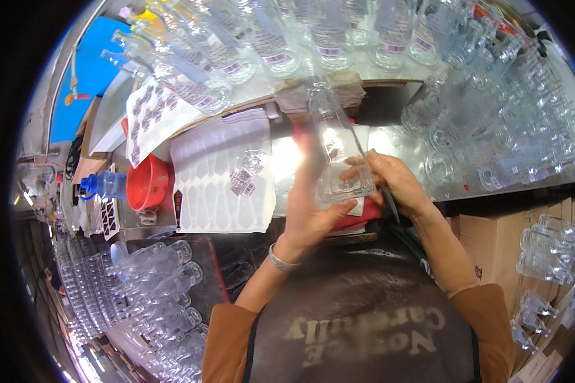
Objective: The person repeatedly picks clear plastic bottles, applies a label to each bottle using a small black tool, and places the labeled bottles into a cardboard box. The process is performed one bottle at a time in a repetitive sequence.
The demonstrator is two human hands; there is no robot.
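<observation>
In front of my apron a clear glass bottle (342, 153) is tilted, its neck pointing away and its base toward me. My left hand (310, 207), blurred, is closed round its left side near the base, thumb along the bottom. My right hand (393, 182) is closed on a thin dark flat tool (390, 205) that points down toward my apron. Through the glass, some right fingertips show near the bottle's lower part. Behind the bottle's neck a worn cloth-covered block (354, 92) sits on the bench edge.
White label sheets (204, 172) lie to the left, beside a red bowl (148, 185) and a blue-capped plastic bottle (105, 185). Another printed sheet (153, 118) lies farther back. Several labelled glass bottles (329, 38) line the back and right. More bottles (166, 281) stand lower left; cardboard boxes (492, 242) lower right.
</observation>
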